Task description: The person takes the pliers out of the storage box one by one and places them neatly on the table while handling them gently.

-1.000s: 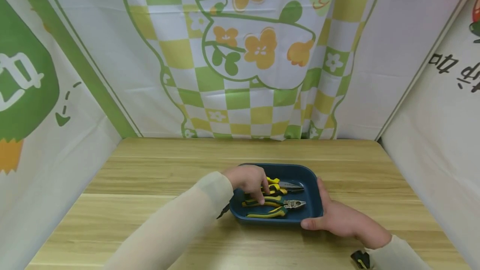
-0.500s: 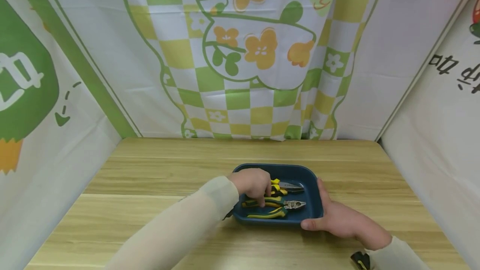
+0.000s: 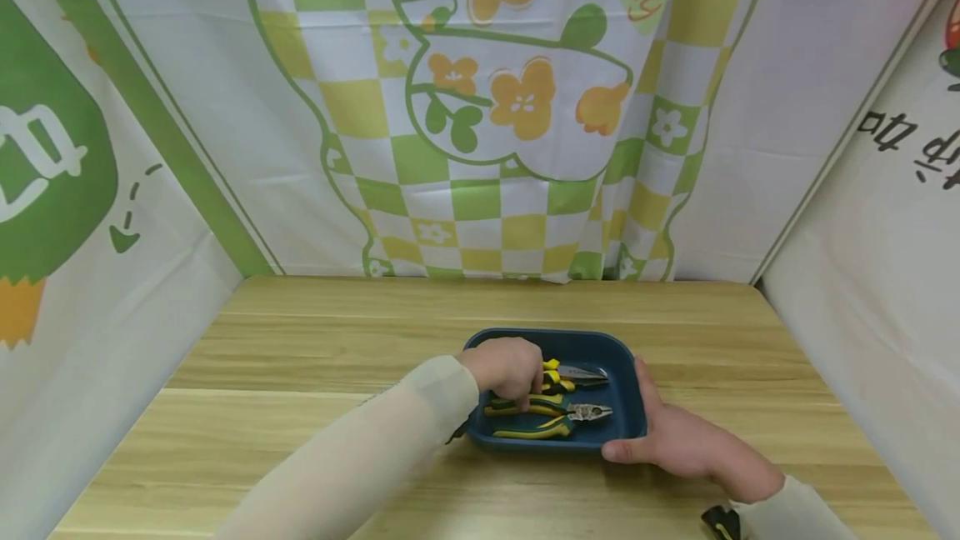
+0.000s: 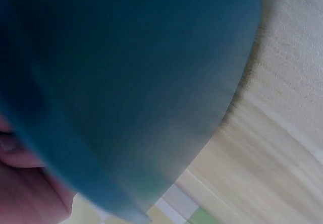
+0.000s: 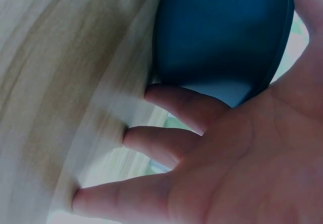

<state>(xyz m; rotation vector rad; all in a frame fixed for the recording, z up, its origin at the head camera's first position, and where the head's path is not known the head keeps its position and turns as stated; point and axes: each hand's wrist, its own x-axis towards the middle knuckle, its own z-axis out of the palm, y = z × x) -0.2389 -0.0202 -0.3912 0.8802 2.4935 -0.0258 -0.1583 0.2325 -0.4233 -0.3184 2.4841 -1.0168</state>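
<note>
1. Landmark: blue tray, sitting on the wood-grain table.
2. Left hand: over the left part of the tray, fingers pointing down into it among the plier handles. Grip hidden; cannot tell whether it holds anything. The left wrist view is mostly tray wall.
3. Right hand: at the tray's right end. Fingers extended and spread, thumb at its near right corner; the right wrist view shows fingertips on the table beside the tray wall.
4. Green-and-yellow pliers: lying flat in the near half of the tray, handles leftward, metal head to the right.
5. Long-nose pliers: in the tray's far half, yellow handles partly under the left hand, nose to the right.
6. Checked curtain: hanging beyond the tray.
</note>
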